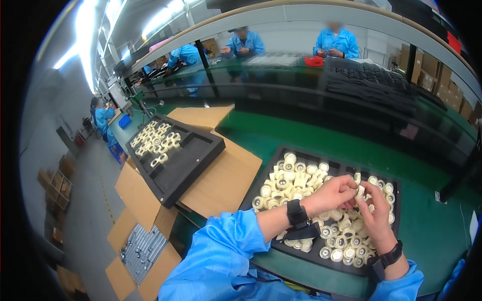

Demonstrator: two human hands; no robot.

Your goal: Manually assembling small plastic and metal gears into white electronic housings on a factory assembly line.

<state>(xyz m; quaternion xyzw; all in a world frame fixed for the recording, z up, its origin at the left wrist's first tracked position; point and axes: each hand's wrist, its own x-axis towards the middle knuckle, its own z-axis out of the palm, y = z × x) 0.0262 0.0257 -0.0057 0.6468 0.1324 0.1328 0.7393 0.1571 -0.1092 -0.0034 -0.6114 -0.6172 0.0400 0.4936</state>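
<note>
Over the right side of a black tray (312, 257), my two hands meet at a pair of small cream plastic gears. My right hand (376, 213) pinches the lower gear (360, 191) between thumb and forefinger. The upper gear (357, 177) stands just above it; whether they are joined I cannot tell. My left hand (331, 194) is closed, its fingertips against the left side of these gears. What lies inside its grip is hidden. Heaps of loose cream gears (346, 241), many with dark centres, fill the divided tray under my hands.
Left of me, a second black tray (173, 183) with cream gears in rows rests tilted on an open cardboard box (221, 175). Lower down, another open carton (143, 253) holds grey strips. A shelf edge (301, 7) crosses above the green bench (427, 236). Several people in blue work beyond.
</note>
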